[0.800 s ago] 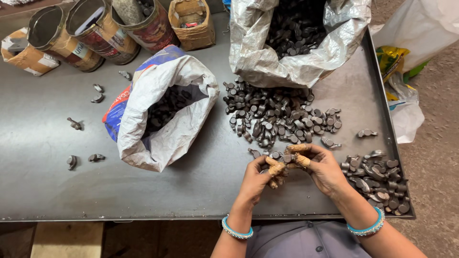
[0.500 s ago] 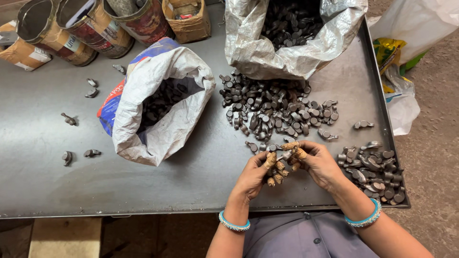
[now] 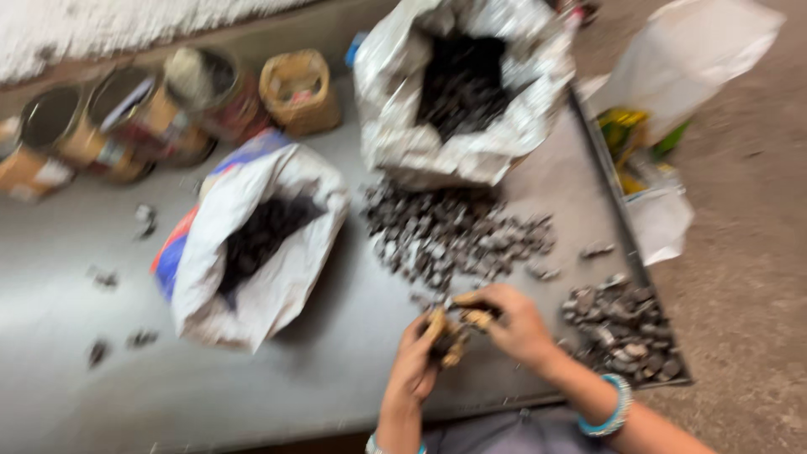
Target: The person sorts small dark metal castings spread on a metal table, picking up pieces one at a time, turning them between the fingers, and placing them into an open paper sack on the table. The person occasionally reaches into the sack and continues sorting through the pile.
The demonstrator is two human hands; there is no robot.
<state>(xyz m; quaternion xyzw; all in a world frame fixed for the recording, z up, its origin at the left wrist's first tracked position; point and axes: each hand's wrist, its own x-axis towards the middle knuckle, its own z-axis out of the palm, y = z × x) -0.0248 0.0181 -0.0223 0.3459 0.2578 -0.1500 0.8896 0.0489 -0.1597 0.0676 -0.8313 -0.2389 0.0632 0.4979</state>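
The left hand [image 3: 418, 357] and right hand [image 3: 513, 324] meet at the near edge of the grey metal table [image 3: 336, 378], fingers curled shut around a few small dark metal pieces [image 3: 450, 336]. The blur hides their exact shape; they look like the dull, stubby bits in the loose pile [image 3: 454, 231] just beyond the knuckles. A smaller heap [image 3: 626, 328] lies right of the right wrist.
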